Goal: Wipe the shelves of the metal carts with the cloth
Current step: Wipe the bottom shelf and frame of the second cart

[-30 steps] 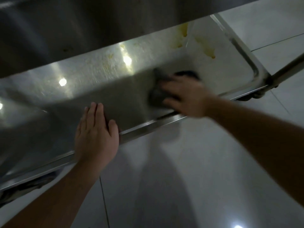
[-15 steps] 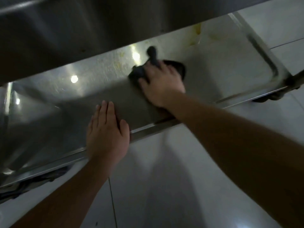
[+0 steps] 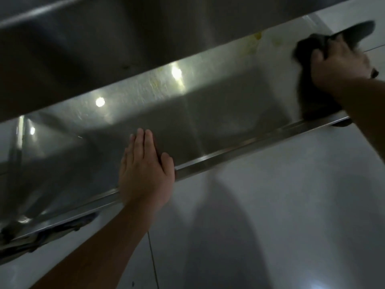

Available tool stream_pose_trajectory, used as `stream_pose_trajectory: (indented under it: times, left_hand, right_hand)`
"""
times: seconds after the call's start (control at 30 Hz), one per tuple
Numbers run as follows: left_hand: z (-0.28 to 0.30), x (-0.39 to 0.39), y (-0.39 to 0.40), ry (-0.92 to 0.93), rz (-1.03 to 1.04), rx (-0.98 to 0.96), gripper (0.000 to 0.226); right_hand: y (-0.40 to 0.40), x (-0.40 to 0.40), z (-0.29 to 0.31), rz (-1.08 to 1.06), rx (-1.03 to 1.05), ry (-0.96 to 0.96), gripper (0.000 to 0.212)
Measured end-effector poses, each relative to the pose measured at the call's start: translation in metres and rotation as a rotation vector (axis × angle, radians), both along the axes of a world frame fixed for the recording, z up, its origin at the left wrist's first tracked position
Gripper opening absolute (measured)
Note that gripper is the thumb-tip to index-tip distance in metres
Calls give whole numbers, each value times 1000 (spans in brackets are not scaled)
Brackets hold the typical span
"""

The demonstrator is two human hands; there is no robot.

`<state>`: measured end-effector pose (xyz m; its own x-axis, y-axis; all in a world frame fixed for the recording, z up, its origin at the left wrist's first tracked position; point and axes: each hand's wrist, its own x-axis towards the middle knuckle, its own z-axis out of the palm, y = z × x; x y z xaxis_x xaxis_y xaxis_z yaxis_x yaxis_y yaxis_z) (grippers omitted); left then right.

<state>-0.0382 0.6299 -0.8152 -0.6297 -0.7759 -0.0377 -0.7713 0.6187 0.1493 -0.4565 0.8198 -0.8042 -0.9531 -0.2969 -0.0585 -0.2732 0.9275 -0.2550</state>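
Right hand (image 3: 341, 61) clutches the dark bunched cloth (image 3: 306, 51), fingers curled round it, at the right end of the lower stainless-steel cart shelf (image 3: 208, 113); left hand (image 3: 145, 167) presses flat, fingers together, on the front rim. Yellowish smears (image 3: 255, 41) remain near the back, so I'd say wiping isn't finished.

2 shelves (image 3: 208, 113) – 1 cloth (image 3: 308, 49) – 2 hands, L (image 3: 145, 170) & R (image 3: 341, 63).

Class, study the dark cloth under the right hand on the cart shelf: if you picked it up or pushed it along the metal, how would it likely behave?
The dark cloth is bunched unevenly under the right hand, so it is probably floppy and would droop if lifted. One flap sticks out past the fingers, suggesting it is light. On the smooth, shiny shelf it would likely slide easily when pushed.
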Motion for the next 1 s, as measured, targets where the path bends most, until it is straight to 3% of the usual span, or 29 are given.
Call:
stream_pose_trajectory:
  times: [0.1,0.2,0.27,0.37,0.43,0.5,0.63,0.73,0.83,1.0]
  left_hand:
    - [0,0,0,-22,-5,13,77]
    - [0,-3,1,-34,-9,18,76]
    - [2,-3,1,-32,-3,29,73]
    - [4,-3,2,21,15,48,70]
    - [7,-3,3,79,49,62,72]
    - [9,-3,4,91,55,83,72]
    - [17,9,-13,167,12,264,67]
    - [19,58,-50,52,88,84,63]
    - [19,128,-82,16,252,22,63]
    - [3,154,-84,49,295,-28,76]
  right_hand:
    - [-40,37,1,-47,-55,-54,76]
    - [-108,110,7,100,-79,-89,69]
    - [-152,176,8,340,-100,-40,59]
    - [-197,254,13,887,-65,-77,55]
    - [-206,266,14,1017,-24,-112,57]
    - [-200,261,13,959,-28,-91,57]
    - [-156,218,12,530,-72,-54,59]
    - [-115,177,13,274,-45,-86,63]
    - [-102,167,11,110,-42,-113,67]
    - [-160,220,9,18,-71,-159,66]
